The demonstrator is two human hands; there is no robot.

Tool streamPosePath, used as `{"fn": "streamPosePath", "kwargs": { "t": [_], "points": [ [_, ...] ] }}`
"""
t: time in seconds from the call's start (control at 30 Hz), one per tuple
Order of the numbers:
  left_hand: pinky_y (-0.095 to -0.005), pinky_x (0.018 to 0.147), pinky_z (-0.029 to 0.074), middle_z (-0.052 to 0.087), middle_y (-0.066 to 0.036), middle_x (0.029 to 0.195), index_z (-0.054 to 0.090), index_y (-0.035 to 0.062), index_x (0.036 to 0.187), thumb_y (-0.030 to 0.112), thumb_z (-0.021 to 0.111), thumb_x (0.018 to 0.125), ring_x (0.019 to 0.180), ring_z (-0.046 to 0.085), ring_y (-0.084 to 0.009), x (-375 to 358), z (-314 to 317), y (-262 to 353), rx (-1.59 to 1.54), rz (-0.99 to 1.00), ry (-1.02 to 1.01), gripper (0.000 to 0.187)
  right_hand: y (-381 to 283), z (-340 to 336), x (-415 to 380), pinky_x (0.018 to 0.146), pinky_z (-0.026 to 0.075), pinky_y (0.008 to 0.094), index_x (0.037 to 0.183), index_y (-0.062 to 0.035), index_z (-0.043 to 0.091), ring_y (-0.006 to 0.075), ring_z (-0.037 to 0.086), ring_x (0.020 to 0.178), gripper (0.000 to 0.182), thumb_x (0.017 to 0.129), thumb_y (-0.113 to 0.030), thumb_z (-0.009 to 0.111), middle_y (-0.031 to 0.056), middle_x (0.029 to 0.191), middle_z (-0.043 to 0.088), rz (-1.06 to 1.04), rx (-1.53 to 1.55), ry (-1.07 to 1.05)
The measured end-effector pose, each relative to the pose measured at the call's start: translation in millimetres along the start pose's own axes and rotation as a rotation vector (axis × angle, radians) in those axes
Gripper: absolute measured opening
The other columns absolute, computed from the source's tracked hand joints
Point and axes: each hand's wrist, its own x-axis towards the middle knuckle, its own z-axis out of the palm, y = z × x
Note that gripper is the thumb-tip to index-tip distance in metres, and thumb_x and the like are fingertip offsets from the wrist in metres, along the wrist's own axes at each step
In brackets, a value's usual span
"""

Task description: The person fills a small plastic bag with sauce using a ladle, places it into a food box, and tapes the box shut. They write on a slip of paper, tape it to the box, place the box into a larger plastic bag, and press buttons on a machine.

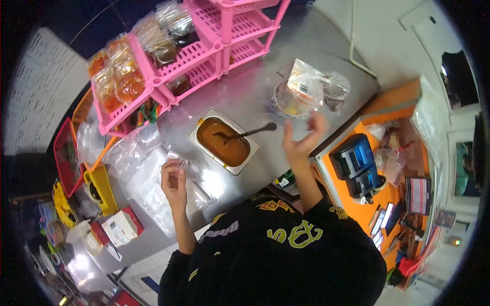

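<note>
My left hand (174, 182) is closed, thumb against fingers, over clear plastic bags (153, 186) spread on the metal counter (265, 171); a bit of clear plastic shows at its fingertips. My right hand (304, 136) is raised with thumb and fingers apart, nothing between them, just below a clear bag of packets (305, 87). Between my hands sits a metal tray (251, 159) of orange-brown sauce (223, 142). A dark spoon (260, 129) leans in the sauce, its handle pointing toward my right hand.
Pink racks (191, 66) holding bagged food (120, 76) line the counter's back. A yellow bin (102, 191) and a red basket (68, 155) are at the left. At the right, a blue-black machine (356, 166) stands on an orange surface (334, 171).
</note>
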Motion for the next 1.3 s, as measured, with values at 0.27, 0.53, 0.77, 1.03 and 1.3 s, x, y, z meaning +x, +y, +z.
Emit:
{"fn": "streamPosePath", "kwargs": {
  "t": [0.27,0.53,0.77,1.03,1.3],
  "points": [
    [-0.0290,0.090,0.038,0.053,-0.010,0.107,0.053,0.0026,0.089,0.005,0.059,0.085,0.100,0.051,-0.0166,1.1,-17.7,-11.6,-0.037,-0.008,-0.144,0.007,43.2,4.1,63.3,0.065,0.044,0.0314,0.100,-0.0034,0.061,0.0219,0.056,0.083,0.021,0.080,-0.005,0.063,0.0090,0.088,0.057,-0.059,-0.298,-0.031],
    [-0.0276,0.087,0.040,0.054,-0.011,0.108,0.053,0.0017,0.089,0.007,0.058,0.086,0.099,0.051,-0.0173,-28.0,-18.6,1.4,0.031,-0.004,-0.076,0.008,79.3,-74.1,144.7,0.049,0.043,0.0221,0.082,-0.0012,0.068,0.0075,0.052,0.053,0.007,0.081,-0.003,0.061,0.0025,0.063,0.059,0.528,0.271,0.232],
    [-0.0353,0.093,0.041,0.051,-0.013,0.114,0.051,-0.0003,0.095,0.005,0.049,0.091,0.105,0.052,-0.0243,-48.6,10.6,42.1,0.119,0.133,-0.022,0.008,48.2,-264.6,221.5,0.048,0.040,0.0225,0.083,0.0023,0.066,0.0101,0.052,0.055,0.009,0.081,0.000,0.058,0.0052,0.073,0.062,0.376,0.390,0.274],
    [-0.0359,0.097,0.039,0.048,-0.017,0.120,0.045,-0.0054,0.119,0.020,0.046,0.096,0.109,0.050,-0.0238,-58.6,116.7,50.1,-0.238,0.105,0.062,0.035,49.1,-531.8,365.0,0.041,0.034,0.0245,0.090,-0.0023,0.066,0.0103,0.044,0.047,0.021,0.081,-0.003,0.046,0.0032,0.062,0.053,0.290,-0.057,0.411],
    [-0.0337,0.095,0.038,0.049,-0.011,0.113,0.047,0.0011,0.098,0.017,0.048,0.094,0.107,0.046,-0.0187,-71.9,204.1,77.0,-0.198,0.184,-0.126,0.016,182.1,-768.7,399.9,0.054,0.042,0.0199,0.092,0.0008,0.067,0.0083,0.054,0.062,0.016,0.083,-0.002,0.055,0.0042,0.080,0.064,0.181,-0.373,0.605]
  ]
}}
